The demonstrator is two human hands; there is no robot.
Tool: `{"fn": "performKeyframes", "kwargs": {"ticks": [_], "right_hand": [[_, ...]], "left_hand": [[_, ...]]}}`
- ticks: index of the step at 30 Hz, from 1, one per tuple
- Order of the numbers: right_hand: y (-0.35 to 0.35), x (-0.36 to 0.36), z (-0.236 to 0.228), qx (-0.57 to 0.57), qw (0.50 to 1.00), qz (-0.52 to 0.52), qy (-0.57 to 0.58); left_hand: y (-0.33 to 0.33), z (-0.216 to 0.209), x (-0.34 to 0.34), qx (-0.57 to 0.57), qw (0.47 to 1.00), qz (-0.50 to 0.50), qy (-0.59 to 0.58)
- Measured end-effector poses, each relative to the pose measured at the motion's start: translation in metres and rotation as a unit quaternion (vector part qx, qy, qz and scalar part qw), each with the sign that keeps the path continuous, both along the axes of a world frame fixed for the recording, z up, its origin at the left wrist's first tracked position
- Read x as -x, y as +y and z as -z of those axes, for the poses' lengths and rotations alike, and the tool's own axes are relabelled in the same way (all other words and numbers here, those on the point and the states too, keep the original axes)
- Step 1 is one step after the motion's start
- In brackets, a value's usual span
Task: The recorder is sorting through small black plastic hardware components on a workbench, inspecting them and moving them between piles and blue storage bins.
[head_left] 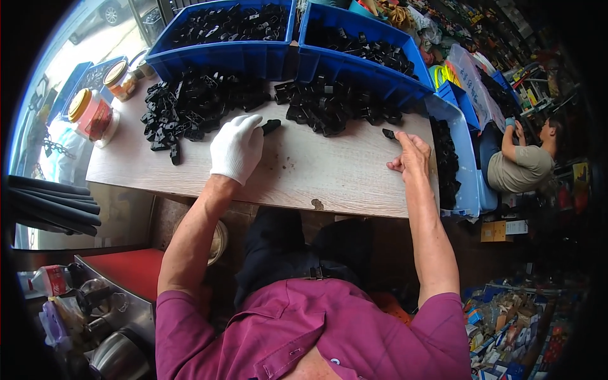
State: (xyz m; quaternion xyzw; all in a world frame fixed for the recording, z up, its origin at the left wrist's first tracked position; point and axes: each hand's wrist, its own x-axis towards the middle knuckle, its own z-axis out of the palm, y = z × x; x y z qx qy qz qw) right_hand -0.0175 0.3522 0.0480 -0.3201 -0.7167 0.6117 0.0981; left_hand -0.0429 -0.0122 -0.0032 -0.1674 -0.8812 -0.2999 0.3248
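My left hand, in a white knit glove, is closed with a small black plastic part at its fingertips, above the pale wooden table. Off to the right, my bare right hand pinches another small black part between thumb and forefinger, its other fingers curled. Beyond the gloved hand spreads a heap of black parts, some showing metal wire. A second heap of black parts lies between the two hands, farther back. The exact kind of these parts is too small to make out.
Two blue bins of black parts line the table's far side. A light blue bin stands at the right edge. Lidded jars sit at the left corner. A co-worker sits at far right.
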Motion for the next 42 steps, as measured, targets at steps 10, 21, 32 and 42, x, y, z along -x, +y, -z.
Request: {"fn": "performKeyframes", "kwargs": {"ticks": [10, 21, 32, 42], "right_hand": [[-0.029, -0.028, 0.006, -0.024, 0.990, -0.126, -0.064], [-0.034, -0.035, -0.001, -0.020, 0.982, -0.185, -0.019], [-0.049, -0.022, 0.000, -0.050, 0.979, -0.175, -0.094], [-0.061, -0.029, -0.004, -0.031, 0.974, -0.207, -0.088]], "left_hand": [[0.015, -0.011, 0.011, 0.159, 0.987, -0.011, -0.035], [0.000, 0.003, 0.040, 0.021, 0.991, -0.045, -0.123], [0.008, -0.019, -0.006, 0.114, 0.990, 0.070, -0.039], [0.005, -0.008, 0.016, 0.107, 0.989, -0.015, -0.102]]}}
